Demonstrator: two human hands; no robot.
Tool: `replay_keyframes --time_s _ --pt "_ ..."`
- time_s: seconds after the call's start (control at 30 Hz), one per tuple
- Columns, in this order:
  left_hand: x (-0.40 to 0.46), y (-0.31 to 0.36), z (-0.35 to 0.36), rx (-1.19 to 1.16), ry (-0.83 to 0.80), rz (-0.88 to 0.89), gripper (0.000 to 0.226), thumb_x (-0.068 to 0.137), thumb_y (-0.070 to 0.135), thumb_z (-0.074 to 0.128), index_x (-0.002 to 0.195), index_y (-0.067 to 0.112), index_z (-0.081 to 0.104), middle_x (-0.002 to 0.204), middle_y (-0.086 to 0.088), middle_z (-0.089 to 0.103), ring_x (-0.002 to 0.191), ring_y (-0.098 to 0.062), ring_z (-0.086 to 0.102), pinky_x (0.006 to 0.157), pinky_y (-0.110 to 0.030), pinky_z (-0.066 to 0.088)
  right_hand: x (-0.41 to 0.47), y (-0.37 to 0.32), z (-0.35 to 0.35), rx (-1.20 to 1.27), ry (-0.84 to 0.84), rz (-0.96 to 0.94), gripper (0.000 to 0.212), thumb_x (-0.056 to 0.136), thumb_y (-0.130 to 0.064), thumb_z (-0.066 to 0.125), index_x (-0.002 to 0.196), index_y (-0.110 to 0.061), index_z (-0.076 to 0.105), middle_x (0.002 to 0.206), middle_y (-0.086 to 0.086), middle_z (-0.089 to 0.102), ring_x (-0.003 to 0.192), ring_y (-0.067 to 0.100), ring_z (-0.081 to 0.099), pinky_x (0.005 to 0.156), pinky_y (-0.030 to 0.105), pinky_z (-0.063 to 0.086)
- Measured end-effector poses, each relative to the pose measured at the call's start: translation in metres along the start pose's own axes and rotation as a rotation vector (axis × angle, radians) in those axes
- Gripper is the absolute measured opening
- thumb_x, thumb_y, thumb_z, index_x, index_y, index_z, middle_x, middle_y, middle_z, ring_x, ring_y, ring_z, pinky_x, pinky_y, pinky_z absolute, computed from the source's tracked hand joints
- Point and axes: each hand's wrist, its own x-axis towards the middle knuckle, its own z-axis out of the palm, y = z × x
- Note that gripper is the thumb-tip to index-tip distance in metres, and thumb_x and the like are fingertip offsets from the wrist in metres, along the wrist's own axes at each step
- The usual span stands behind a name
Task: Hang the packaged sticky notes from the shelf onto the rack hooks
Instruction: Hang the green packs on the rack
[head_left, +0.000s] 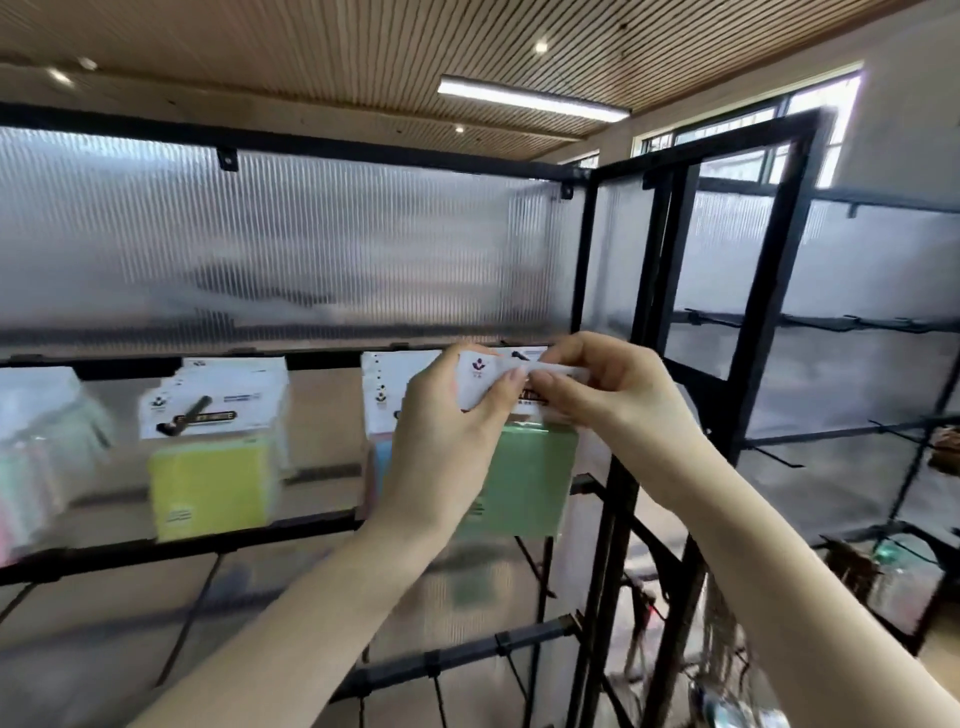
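At centre frame, my left hand (447, 426) and right hand (597, 395) both pinch the white header card of a green sticky-note packet (524, 478), held up against the black metal rack (322, 358). Left of it, a yellow sticky-note packet (208, 483) hangs there.

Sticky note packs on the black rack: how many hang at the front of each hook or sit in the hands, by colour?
Yellow-green sticky note pack with white header: 1
Green sticky note pack with white header, pinched by left hand and right hand: 1
Blurred pastel pack at the left edge: 1
Total: 3
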Motion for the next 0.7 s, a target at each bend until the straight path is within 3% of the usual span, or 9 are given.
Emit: replay_keyframes --time_s 0.13,0.27,0.37,0.47,0.57,0.67,0.7 --pt "0.013 -0.016 0.048 0.034 -0.051 -0.132 0.011 0.087 0.027 0.067 0.077 0.028 0.062 0.078 0.018 0.066 0.074 0.006 0.059 0.065 -0.009 0.042 0.003 0.027 -0.043 -0.01 0.093 0.062 0.007 0.086 -0.011 0.068 0.081 -0.016 0.067 0.08 0.014 0.07 0.072 0.016 0.067 0.065 0.025 0.054" --pt "0.015 -0.035 0.078 0.102 -0.007 -0.229 0.009 0.085 0.029 0.068 0.083 0.02 0.067 0.082 0.01 0.067 0.077 0.008 0.057 0.065 -0.004 0.039 0.006 0.055 -0.062 -0.048 0.136 0.08 0.012 0.086 -0.011 0.068 0.079 -0.021 0.067 0.073 -0.001 0.066 0.063 0.005 0.059 0.056 0.01 0.045" --pt "0.015 -0.041 0.089 0.098 0.019 -0.236 0.009 0.086 0.022 0.067 0.082 0.015 0.063 0.076 0.009 0.062 0.066 0.012 0.052 0.061 -0.004 0.037 0.01 0.071 -0.066 -0.08 0.14 0.089 0.012 0.087 -0.013 0.066 0.078 -0.021 0.066 0.073 0.003 0.065 0.061 0.005 0.057 0.054 0.01 0.044" --pt "0.014 -0.045 0.092 0.089 0.034 -0.21 0.011 0.087 0.017 0.066 0.079 0.017 0.059 0.073 0.011 0.059 0.067 0.012 0.051 0.064 -0.004 0.037 0.013 0.081 -0.065 0.003 0.107 0.098 0.01 0.088 -0.01 0.064 0.08 -0.017 0.066 0.067 -0.01 0.065 0.059 0.0 0.061 0.055 0.013 0.047" --pt "0.013 -0.051 0.09 0.083 0.032 -0.207 0.01 0.09 0.015 0.062 0.081 0.021 0.06 0.079 0.012 0.061 0.074 0.014 0.053 0.068 -0.001 0.036 0.016 0.089 -0.063 -0.013 0.085 0.081 0.012 0.088 -0.012 0.064 0.08 -0.019 0.066 0.068 -0.011 0.066 0.061 0.004 0.061 0.056 0.019 0.05" --pt "0.016 -0.064 0.089 0.134 0.049 -0.222 0.015 0.091 0.016 0.061 0.08 0.026 0.061 0.079 0.012 0.064 0.075 0.013 0.054 0.067 -0.001 0.035 0.021 0.098 -0.06 -0.153 0.1 0.078 0.011 0.088 -0.019 0.065 0.079 -0.025 0.065 0.074 -0.001 0.067 0.071 0.025 0.063 0.065 0.04 0.055" --pt "0.018 -0.07 0.09 0.169 0.06 -0.212 0.014 0.091 0.016 0.061 0.08 0.025 0.061 0.078 0.012 0.064 0.075 0.013 0.054 0.067 -0.002 0.036 0.024 0.101 -0.059 -0.214 0.105 0.08 0.009 0.088 -0.022 0.065 0.08 -0.025 0.064 0.076 0.003 0.067 0.074 0.029 0.062 0.067 0.041 0.053"
